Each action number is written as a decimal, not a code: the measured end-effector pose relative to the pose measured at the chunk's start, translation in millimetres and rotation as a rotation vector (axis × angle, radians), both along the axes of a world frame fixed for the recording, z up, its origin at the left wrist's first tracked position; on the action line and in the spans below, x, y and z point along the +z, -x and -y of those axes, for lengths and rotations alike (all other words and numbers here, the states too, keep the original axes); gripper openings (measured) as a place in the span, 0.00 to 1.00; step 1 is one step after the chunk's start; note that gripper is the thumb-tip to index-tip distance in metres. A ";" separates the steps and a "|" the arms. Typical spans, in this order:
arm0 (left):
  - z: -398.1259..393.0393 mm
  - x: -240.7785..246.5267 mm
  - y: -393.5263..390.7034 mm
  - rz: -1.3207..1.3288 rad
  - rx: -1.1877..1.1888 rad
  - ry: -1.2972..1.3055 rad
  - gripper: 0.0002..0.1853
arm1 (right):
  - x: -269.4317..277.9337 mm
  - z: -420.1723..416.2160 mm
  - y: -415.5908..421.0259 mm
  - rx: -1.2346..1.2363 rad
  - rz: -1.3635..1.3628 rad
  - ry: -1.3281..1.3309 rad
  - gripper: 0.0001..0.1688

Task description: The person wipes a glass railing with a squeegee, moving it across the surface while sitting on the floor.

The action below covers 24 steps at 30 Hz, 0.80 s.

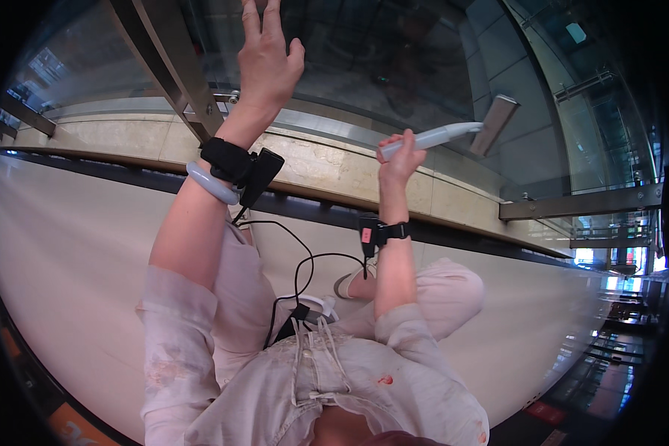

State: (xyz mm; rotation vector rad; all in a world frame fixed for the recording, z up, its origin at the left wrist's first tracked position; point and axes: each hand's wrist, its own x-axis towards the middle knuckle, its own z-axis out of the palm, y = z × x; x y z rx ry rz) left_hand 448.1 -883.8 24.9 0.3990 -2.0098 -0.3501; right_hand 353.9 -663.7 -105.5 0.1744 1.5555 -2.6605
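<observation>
My right hand (pixel 402 153) grips the pale handle of a window squeegee (pixel 440 134). Its flat metal-looking head (pixel 495 125) is tilted in front of a large glass pane (pixel 390 61); whether it touches the glass cannot be told. Higher up and to the left, my left hand (pixel 269 61) reaches toward the same pane with its fingers apart. Its fingertips run to the top edge of the view, so contact with the glass is unclear. Both wrists wear black strapped devices, and a pale bangle (pixel 212 183) circles my left forearm.
A beige stone ledge (pixel 323 156) runs along the foot of the glass. Metal posts stand at left (pixel 173 67) and right (pixel 580 207). Black cables (pixel 296 262) hang between my wrists and waist. My bent knee (pixel 451 295) is over the pale floor (pixel 78 240).
</observation>
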 end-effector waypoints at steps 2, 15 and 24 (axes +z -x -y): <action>-0.3 -1.2 -2.4 -0.009 0.006 0.000 0.36 | 2.8 -1.1 -5.0 -0.065 -0.028 -0.131 0.10; -8.2 6.7 -8.4 0.026 -0.066 -0.191 0.37 | 70.0 12.2 -32.2 -0.021 -0.312 -0.661 0.20; -13.4 13.6 -3.0 -0.003 -0.056 -0.130 0.37 | 102.9 -4.0 -6.7 -0.210 -0.719 -0.844 0.35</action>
